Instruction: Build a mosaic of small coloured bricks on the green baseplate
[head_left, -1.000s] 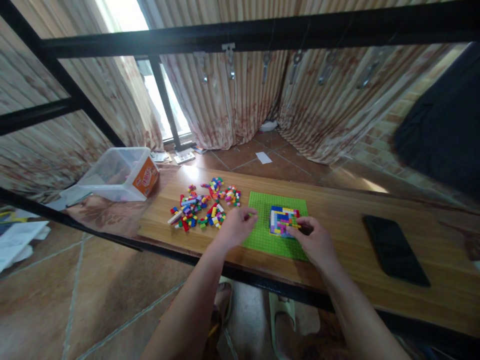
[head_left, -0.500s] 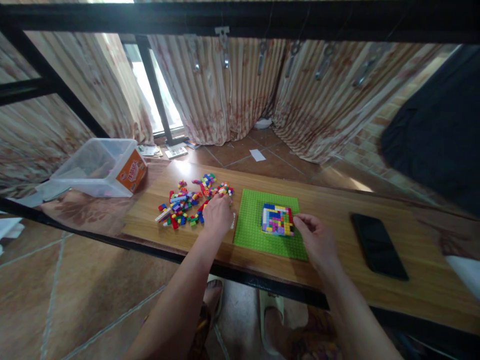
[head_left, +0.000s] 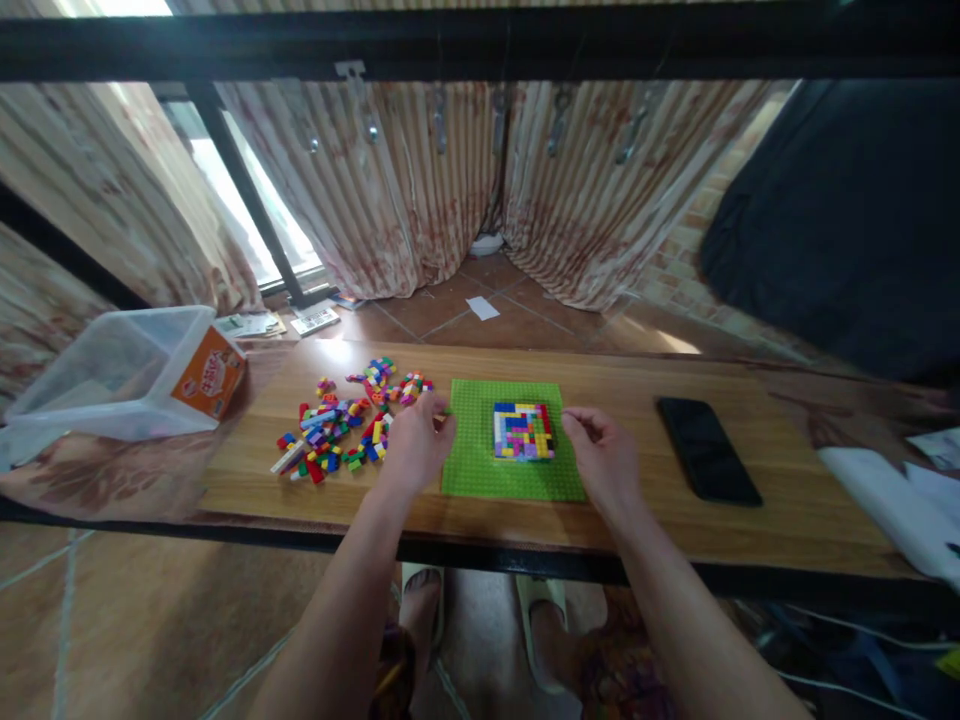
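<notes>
Head view: pleated, striped curtains [head_left: 375, 200] of soft cloth with a reddish floral print hang behind a long bench [head_left: 622, 390] topped in smooth, lengthwise-grained wood. Off its left end sits a clear plastic box [head_left: 127, 410], open-topped, with an orange label. On the wood lies a square green baseplate [head_left: 472, 480], its surface covered in fine studs, and to the right a flat black phone [head_left: 709, 450] with rounded corners. The left hand [head_left: 418, 445] is between pile and baseplate, its grip loosely curled; I cannot tell whether it holds a brick. At the baseplate's right edge, the right hand [head_left: 606, 465] has thumb and forefinger nearly together, and whether anything is pinched there is unclear. Near the middle of the baseplate stands the brick build [head_left: 523, 432], squarish and patchworked: blue, white, yellow and red around pink and purple. Small glossy loose bricks [head_left: 330, 435] lie heaped on the left.
</notes>
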